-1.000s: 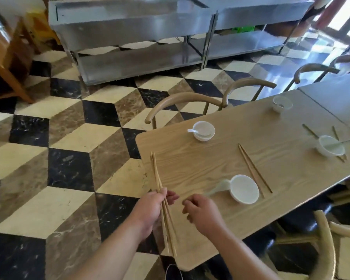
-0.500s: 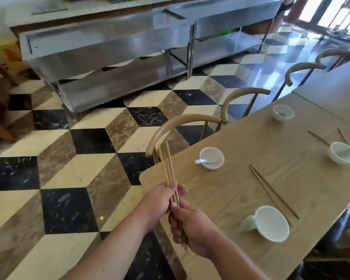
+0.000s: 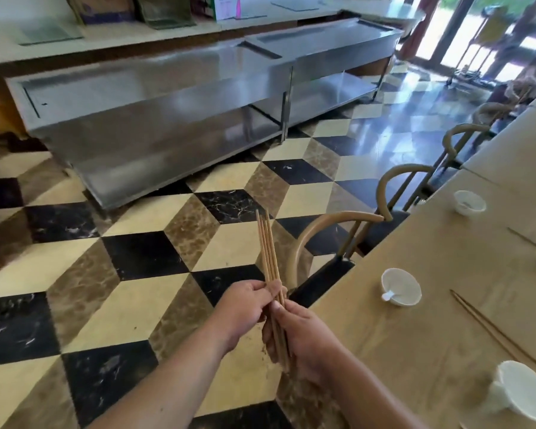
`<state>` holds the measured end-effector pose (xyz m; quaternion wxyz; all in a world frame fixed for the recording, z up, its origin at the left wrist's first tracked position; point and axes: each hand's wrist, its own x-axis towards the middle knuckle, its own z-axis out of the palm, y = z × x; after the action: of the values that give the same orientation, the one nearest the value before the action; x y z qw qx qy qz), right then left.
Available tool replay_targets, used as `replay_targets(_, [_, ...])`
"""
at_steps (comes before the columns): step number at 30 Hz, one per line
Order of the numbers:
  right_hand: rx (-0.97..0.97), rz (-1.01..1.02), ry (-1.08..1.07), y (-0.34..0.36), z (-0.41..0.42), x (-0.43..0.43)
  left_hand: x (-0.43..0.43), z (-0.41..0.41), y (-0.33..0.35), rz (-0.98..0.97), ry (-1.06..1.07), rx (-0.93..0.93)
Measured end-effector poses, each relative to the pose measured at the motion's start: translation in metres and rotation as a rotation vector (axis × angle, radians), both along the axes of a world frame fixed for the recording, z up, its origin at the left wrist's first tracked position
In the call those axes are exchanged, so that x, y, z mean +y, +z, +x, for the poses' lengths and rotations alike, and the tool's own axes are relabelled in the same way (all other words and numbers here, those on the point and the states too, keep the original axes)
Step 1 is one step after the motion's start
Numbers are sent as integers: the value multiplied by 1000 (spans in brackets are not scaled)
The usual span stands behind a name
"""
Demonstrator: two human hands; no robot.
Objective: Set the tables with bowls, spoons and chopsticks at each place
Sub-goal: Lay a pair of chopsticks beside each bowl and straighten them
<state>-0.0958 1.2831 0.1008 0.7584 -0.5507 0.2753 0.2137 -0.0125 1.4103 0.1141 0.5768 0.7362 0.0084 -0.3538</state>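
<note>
Both hands and the bundle of slender light-wood chopsticks (image 3: pixel 268 252) now stand over the chequered tile floor (image 3: pixel 136 258), just left of the pale wooden table (image 3: pixel 415 351) rather than above its corner. Left hand (image 3: pixel 245 308) pinches the bundle at mid-length; right hand (image 3: pixel 304 342) curls round its lower part. On the table, a small white ceramic bowl (image 3: pixel 401 286) holds a white spoon (image 3: pixel 387 295); a laid pair of dark-brown chopsticks (image 3: pixel 492 326) lies near it.
</note>
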Motion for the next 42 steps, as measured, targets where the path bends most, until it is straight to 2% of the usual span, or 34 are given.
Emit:
replay_targets(8, [-28,64,-87,-1,91,31,26,96,6,12,-52,-9])
replay_targets(11, [-36,64,-114,-9,127,26,22,134,2,82,-68,-62])
replay_targets(20, [-126,104,-105,-36,287,-28,-40,305,-8,199,-123,-107])
replay_targets(27, [-140,-141,0,-22,370,-109,-117,396,19,203,-288,-152])
replay_targets(31, [-125,-171,-152,-9,387,-151,-172,427,26,232,-448,-203])
replay_targets(35, [-114,-169,-376,-2,396,-187,-228,459,28,213,-579,-170])
replay_targets(42, [-46,-341,-720,-7,435,-206,-310,514,21,161,-876,-141])
